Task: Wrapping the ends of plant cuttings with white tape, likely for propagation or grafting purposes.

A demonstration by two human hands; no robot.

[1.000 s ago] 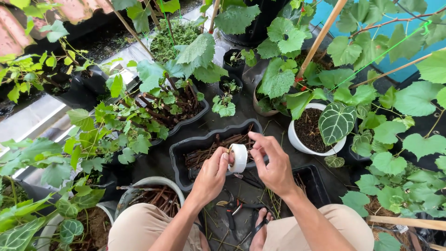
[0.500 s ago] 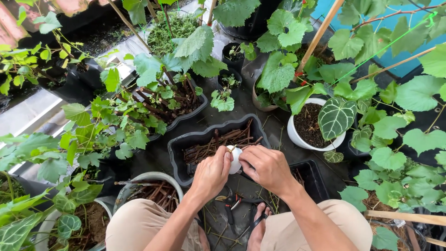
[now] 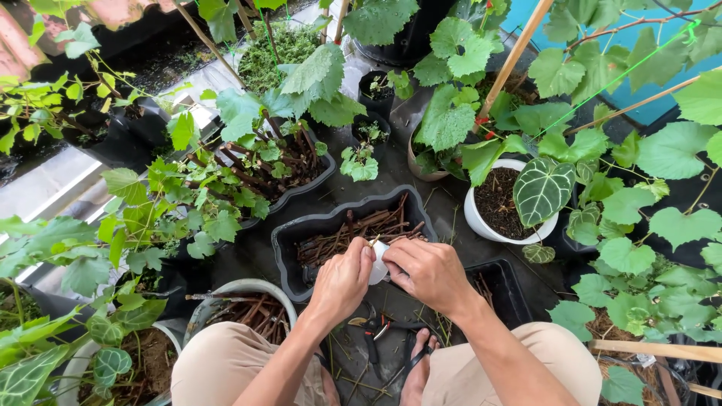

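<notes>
Fingers of both hands close around one small white object (image 3: 378,265), which sits between them just above the near rim of a black oblong tray (image 3: 289,242). The left hand (image 3: 344,280) pinches it from the left side with thumb and fingertips, and a thin pale stick (image 3: 373,241) rises a little from the top of this pinch. The right hand (image 3: 429,272) covers the object from the right and from above, so only a small white patch shows between the two hands. The shape looks rounded, like a small cup or a roll, but most of it is hidden and I cannot tell more exactly.

The tray behind the hands holds many brown cut twigs (image 3: 353,229) that lie crossed over each other on dark soil. Under the hands, on the dark wet floor between the person's bare feet, lie pruning shears (image 3: 376,331) with red and dark handles, among scattered bits of stem. Near the left knee stands a round grey pot (image 3: 244,288) with more brown sticks inside. To the right of the tray there is a white round pot (image 3: 481,222) with dark soil and a big heart-shaped leaf (image 3: 543,190) with pale veins. A second black tray (image 3: 500,289) is just beside the right forearm. Green vine plants in black pots surround the place on all sides, and a bamboo stake (image 3: 519,51) leans at the upper right
</notes>
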